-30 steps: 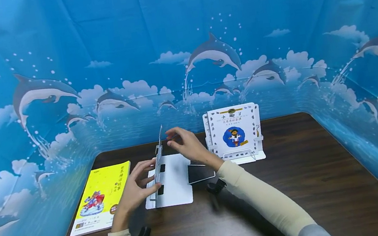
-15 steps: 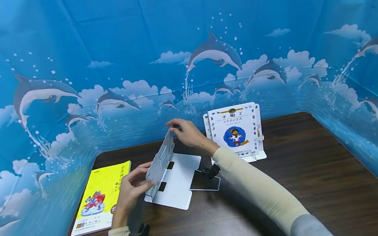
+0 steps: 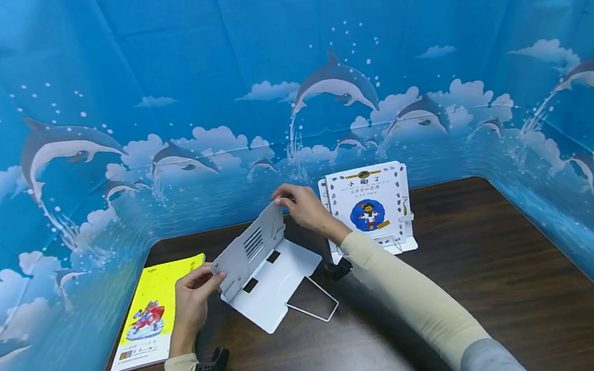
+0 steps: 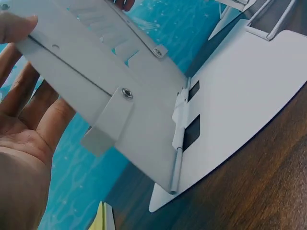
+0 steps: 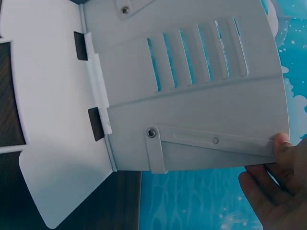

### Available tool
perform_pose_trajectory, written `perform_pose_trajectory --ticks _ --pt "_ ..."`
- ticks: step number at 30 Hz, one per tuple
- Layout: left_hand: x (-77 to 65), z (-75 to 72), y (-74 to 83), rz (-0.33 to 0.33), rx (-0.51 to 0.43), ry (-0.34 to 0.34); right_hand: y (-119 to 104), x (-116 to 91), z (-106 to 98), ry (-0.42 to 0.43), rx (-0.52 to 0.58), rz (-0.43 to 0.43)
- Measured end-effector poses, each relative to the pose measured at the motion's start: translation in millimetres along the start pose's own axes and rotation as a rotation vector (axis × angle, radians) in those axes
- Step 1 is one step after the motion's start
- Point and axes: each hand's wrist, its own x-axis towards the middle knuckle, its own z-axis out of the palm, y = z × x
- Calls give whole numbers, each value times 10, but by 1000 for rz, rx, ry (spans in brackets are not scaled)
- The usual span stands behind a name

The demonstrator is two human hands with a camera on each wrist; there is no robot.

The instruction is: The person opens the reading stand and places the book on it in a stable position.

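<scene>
A white metal book stand stands unfolded on the dark table, its slotted back plate raised and its flat base lying toward me. My left hand pinches the plate's left edge, thumb on the near face and fingers behind. At the top right corner my right hand pinches the plate between thumb and fingers. A wire loop sticks out from the base's front edge. Riveted side arms lie along the plate, and hinges join it to the base.
At the left lies a yellow book with a red figure on its cover. Back right, a second white stand holds an upright white picture book. A blue dolphin-print cloth rises behind the wood-grain table.
The stand has turned so its slotted plate faces me more, and its base has swung round toward me. My right hand has gone from beside the plate to gripping its top corner.
</scene>
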Motion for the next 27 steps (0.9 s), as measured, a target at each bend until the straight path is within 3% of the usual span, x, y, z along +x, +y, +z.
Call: perform_pose_trajectory --ticks 5,9,15,21,27 --pt "81 21 -12 -69 29 82 6 -35 -77 37 -51 -7" --pt "195 56 -36 -87 6 115 22 -77 -119 66 -85 -9" --pt "403 144 -96 -134 3 124 61 -139 -159 114 -138 -2" --pt "637 231 -141 -123 29 119 67 -160 -224 162 -176 -16" --pt "800 327 -170 -164 42 116 109 -210 -267 184 -181 -13"
